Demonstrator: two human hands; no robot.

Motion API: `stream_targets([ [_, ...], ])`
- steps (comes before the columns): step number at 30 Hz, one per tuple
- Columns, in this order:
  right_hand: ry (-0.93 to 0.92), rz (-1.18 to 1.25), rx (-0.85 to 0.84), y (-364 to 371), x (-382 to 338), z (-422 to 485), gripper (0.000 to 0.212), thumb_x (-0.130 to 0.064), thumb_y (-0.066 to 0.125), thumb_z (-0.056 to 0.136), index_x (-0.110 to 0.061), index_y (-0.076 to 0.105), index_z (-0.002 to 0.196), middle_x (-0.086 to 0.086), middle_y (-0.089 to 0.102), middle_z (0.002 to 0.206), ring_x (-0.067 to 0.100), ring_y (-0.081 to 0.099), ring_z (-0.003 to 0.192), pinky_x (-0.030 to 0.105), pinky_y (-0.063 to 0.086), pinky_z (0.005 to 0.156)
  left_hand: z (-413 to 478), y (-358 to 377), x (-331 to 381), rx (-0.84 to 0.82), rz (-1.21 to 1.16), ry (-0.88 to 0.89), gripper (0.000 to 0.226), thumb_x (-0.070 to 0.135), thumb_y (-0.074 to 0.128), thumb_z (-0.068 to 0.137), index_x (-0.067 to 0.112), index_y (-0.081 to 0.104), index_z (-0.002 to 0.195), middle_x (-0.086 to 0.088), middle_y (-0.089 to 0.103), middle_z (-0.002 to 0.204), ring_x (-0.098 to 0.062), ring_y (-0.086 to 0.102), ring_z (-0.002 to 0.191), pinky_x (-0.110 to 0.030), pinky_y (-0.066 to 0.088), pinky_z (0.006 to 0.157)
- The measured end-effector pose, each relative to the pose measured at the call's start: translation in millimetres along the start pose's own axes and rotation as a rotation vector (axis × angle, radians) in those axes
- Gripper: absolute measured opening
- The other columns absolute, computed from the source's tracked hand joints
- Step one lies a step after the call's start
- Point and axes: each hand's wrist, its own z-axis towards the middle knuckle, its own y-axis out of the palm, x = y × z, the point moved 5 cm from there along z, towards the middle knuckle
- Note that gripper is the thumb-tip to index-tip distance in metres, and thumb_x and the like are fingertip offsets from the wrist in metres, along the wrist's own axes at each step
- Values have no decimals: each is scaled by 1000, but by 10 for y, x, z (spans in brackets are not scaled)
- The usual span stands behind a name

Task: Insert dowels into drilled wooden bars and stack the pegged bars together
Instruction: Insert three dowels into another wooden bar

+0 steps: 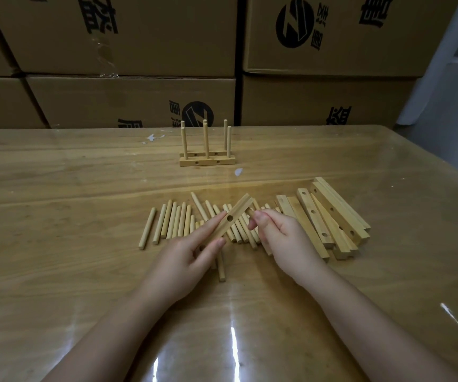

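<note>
Left hand (pixel 192 252) grips bar (pixel 238 211), lower end hidden. Right hand (pixel 280 238) curled beside it; contents unclear. Dowels (pixel 172 219), bar pile (pixel 332 216), pegged bars (pixel 207 161) on tabletop (pixel 56 188).

Wooden table (pixel 56 188), glossy clear covering, glare streaks along the near edge. Pegged bars (pixel 207 162) stand toward the far edge: two side by side, touching, dowels upright. Nearer than them, loose dowels (pixel 171 223) lie flat in a rough row. Nearer and right of them, a heap of drilled bars (pixel 332 224), overlapping. White fleck (pixel 238 171) just beside their right end.
</note>
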Motion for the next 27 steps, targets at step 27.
stream_targets([
  [27,-419,-861,252,58,-228,-118,24,-19,50,91,-5,66,102,3,65,77,17,60,60,26,44,43,48,-29,-202,64,-317,-134,39,59,45,83,50,52,120,12,57,53,2,52,48,-11,41,51],
])
